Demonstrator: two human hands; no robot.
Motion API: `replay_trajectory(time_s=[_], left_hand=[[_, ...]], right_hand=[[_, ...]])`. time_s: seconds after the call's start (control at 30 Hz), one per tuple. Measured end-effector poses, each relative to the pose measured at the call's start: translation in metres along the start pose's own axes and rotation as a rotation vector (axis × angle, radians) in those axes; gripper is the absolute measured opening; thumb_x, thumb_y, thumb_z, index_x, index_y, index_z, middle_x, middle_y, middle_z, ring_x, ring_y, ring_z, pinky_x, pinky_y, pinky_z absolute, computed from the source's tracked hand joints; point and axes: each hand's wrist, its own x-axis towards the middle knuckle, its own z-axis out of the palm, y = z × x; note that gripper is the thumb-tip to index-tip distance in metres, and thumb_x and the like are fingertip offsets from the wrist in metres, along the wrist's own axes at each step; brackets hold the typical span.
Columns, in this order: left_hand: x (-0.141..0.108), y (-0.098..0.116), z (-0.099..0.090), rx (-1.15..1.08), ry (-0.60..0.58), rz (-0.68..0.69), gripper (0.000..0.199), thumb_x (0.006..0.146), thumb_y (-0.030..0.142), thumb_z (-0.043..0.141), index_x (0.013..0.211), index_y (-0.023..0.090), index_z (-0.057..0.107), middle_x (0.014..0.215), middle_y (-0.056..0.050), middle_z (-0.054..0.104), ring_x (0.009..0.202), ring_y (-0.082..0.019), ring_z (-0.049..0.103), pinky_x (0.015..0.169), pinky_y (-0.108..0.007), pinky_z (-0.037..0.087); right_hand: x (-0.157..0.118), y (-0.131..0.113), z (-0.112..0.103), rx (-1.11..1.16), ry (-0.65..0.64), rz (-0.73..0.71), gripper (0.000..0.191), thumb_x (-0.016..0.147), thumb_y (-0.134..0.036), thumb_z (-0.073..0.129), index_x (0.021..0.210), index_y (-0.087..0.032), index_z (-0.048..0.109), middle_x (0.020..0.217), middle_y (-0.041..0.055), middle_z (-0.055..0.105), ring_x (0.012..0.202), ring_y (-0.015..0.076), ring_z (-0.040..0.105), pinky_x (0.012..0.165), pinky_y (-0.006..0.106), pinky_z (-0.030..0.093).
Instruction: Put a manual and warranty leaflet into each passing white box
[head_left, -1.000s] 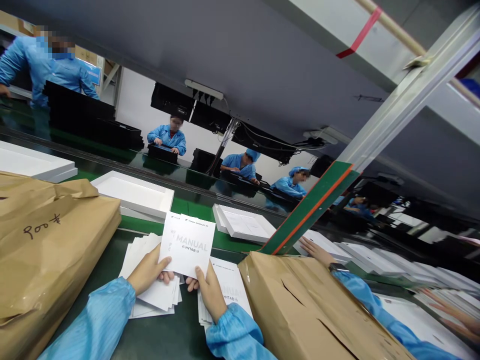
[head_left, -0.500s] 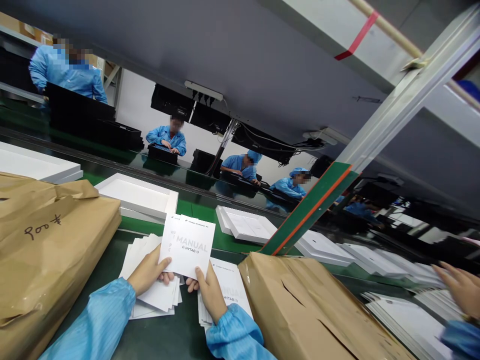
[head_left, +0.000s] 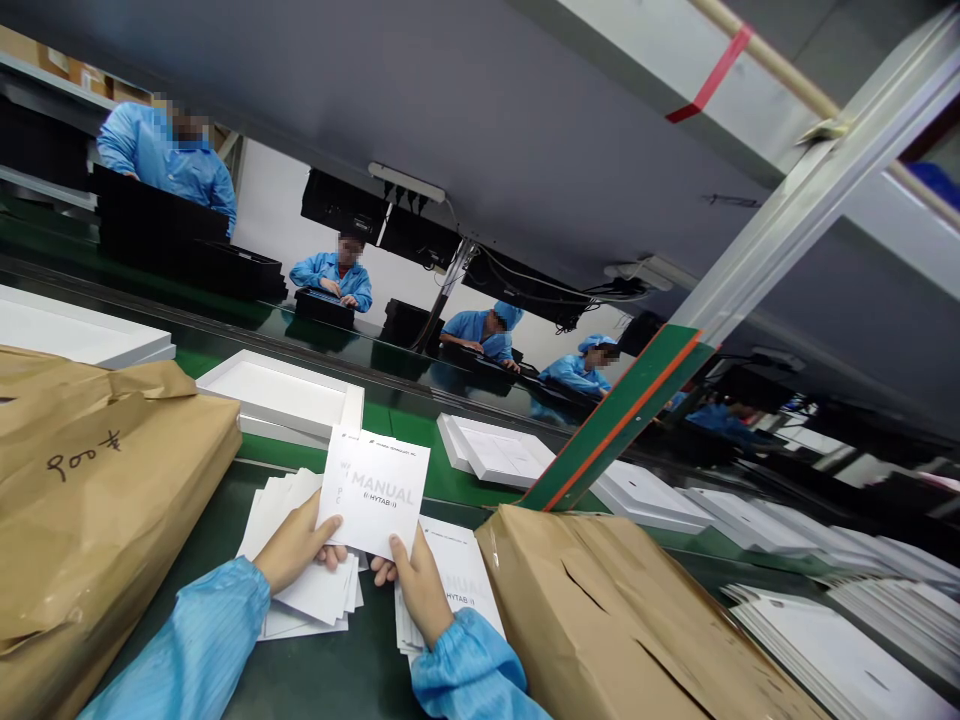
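Note:
White printed cards [head_left: 384, 490], the front one reading MANUAL and HYTAB, are held up between both hands. My left hand [head_left: 301, 540] pinches their lower left edge, thumb in front. At the lower right corner my right hand [head_left: 417, 575] grips them between thumb and fingers. Below and behind my left hand lies a fanned stack of white sheets [head_left: 315, 600]. A stack of manuals [head_left: 463, 570] sits beneath my right hand, beside a brown paper package, and is partly hidden by the hand and sleeve.
A brown paper package [head_left: 112, 500] stands at left, another brown package [head_left: 600, 600] at right. Open white boxes [head_left: 281, 395] and further white boxes [head_left: 499, 450] line the green belt. A slanted metal post [head_left: 720, 300] rises at right. White stacked trays [head_left: 832, 650] lie lower right. People work across the line.
The white boxes on the belt have shifted slightly right. Another person's hand at the right edge has left the view. A person at the far left has moved right. My hands barely differ.

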Motion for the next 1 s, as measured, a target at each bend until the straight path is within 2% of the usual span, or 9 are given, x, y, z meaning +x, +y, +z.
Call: replay_trajectory(time_s=[0.5, 0.87, 1.0], left_hand=[[-0.003, 0.002, 0.000, 0.022, 0.013, -0.007, 0.043, 0.074, 0.034, 0.037, 0.110, 0.012, 0.029, 0.057, -0.004, 0.059, 0.044, -0.011, 0.053, 0.045, -0.021, 0.040], [0.000, -0.005, 0.005, 0.068, 0.150, 0.027, 0.031, 0.073, 0.037, 0.037, 0.096, 0.016, 0.031, 0.053, 0.000, 0.058, 0.041, -0.011, 0.053, 0.042, -0.020, 0.038], [0.005, -0.007, -0.004, 0.005, 0.211, 0.082, 0.023, 0.075, 0.031, 0.034, 0.093, 0.017, 0.028, 0.055, 0.001, 0.058, 0.042, -0.009, 0.052, 0.042, -0.019, 0.038]], right_hand=[[0.000, 0.000, 0.000, 0.001, 0.003, -0.007, 0.040, 0.078, -0.040, 0.033, 0.107, -0.013, 0.033, 0.052, -0.0028, 0.051, 0.041, 0.0112, 0.051, 0.044, 0.023, 0.040], [0.000, -0.003, 0.001, 0.068, 0.022, -0.029, 0.040, 0.076, -0.044, 0.035, 0.100, -0.013, 0.037, 0.052, -0.0025, 0.052, 0.039, 0.0103, 0.050, 0.041, 0.022, 0.038], [0.001, -0.002, -0.002, 0.160, 0.085, -0.020, 0.041, 0.073, -0.051, 0.036, 0.090, -0.014, 0.041, 0.056, -0.0001, 0.055, 0.041, 0.0113, 0.052, 0.041, 0.022, 0.038]])
